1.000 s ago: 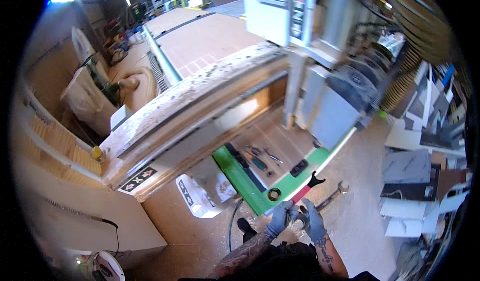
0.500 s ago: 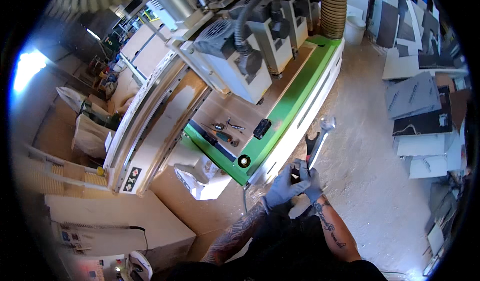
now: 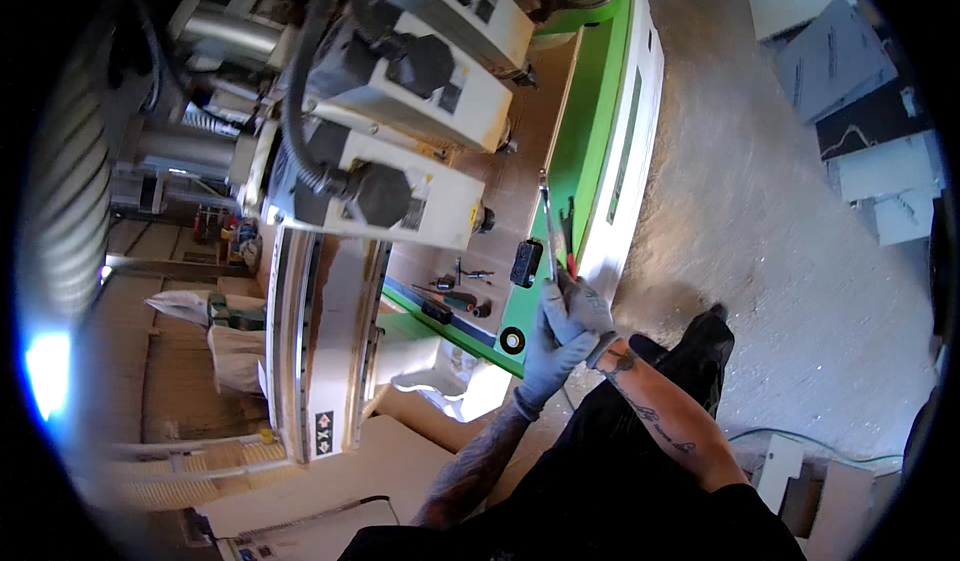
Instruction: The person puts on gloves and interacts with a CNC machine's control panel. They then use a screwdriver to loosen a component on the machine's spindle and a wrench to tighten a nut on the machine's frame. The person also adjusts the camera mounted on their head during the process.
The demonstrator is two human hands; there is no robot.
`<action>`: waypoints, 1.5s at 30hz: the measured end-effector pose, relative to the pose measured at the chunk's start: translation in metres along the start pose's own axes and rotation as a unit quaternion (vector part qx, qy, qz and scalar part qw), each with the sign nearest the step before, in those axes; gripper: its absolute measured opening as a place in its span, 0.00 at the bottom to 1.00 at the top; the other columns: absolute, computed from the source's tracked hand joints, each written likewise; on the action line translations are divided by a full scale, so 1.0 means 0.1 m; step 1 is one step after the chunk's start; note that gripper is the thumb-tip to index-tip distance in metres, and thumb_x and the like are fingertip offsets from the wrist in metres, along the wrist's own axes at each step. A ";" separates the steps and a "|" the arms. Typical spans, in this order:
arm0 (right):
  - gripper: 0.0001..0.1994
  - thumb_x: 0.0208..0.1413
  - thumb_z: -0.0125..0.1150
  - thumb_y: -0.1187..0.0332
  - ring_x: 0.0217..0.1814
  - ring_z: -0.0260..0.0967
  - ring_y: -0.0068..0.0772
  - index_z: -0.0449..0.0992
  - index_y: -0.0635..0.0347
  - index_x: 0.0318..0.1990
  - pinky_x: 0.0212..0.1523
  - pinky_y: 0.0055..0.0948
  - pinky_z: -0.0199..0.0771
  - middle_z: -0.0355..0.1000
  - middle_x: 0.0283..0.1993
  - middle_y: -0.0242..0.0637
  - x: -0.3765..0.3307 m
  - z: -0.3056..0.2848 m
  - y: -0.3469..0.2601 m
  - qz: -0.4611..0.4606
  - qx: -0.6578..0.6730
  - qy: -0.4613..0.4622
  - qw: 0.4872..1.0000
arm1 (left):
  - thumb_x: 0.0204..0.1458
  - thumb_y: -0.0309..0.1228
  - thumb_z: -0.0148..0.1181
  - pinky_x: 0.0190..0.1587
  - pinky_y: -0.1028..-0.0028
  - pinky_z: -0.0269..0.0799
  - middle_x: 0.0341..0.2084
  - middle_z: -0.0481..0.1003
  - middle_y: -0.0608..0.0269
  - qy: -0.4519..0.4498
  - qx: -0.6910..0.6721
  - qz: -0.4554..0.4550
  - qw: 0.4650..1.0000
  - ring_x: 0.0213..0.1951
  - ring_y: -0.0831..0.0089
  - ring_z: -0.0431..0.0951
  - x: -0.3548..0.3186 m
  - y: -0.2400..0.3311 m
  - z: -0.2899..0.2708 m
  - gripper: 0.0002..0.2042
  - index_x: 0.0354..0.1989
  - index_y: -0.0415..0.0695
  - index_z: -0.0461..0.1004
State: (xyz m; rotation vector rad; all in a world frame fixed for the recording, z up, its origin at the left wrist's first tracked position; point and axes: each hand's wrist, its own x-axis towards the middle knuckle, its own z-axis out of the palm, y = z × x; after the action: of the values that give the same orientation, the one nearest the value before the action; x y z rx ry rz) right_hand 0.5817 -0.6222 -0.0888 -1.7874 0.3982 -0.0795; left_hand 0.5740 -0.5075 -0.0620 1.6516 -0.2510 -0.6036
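Both of my hands wear grey gloves and meet in front of me, beside the green machine edge (image 3: pixel 572 151). My right hand (image 3: pixel 588 311) is closed round a silver wrench (image 3: pixel 547 223) and a red-handled tool with a black forked head (image 3: pixel 568 233); both point away from me. My left hand (image 3: pixel 548 353) presses against the right one, fingers curled near the tools' lower ends. What it grips there is hidden. Just left of the tools, a black block (image 3: pixel 526 263) lies on the green edge. Several small hand tools (image 3: pixel 460 301) rest on the machine bed.
White machine heads (image 3: pixel 400 186) with hoses hang over the bed at the left. A round black-rimmed fitting (image 3: pixel 512 340) sits at the green corner. Stacked panels (image 3: pixel 835 61) stand at the far right, and a green hose (image 3: pixel 800 433) crosses the dusty floor at lower right.
My view has turned and come closer to the machine heads. My hands and the two tools have moved from over the floor to the green edge.
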 end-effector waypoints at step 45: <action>0.23 0.67 0.60 0.57 0.33 0.71 0.19 0.73 0.61 0.63 0.37 0.22 0.76 0.75 0.38 0.30 2.71 0.46 0.42 0.046 0.747 -0.273 0.604 | 0.62 0.19 0.55 0.30 0.84 0.65 0.30 0.70 0.72 0.413 0.488 -0.020 0.769 0.29 0.85 0.68 1.04 0.11 -0.16 0.24 0.67 0.36 0.66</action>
State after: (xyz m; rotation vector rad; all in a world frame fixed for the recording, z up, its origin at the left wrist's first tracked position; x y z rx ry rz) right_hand 0.8390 -0.6712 -0.1829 -0.0275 -0.1038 0.1797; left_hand 0.6711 -0.5467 -0.0756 2.7614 0.1758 0.3858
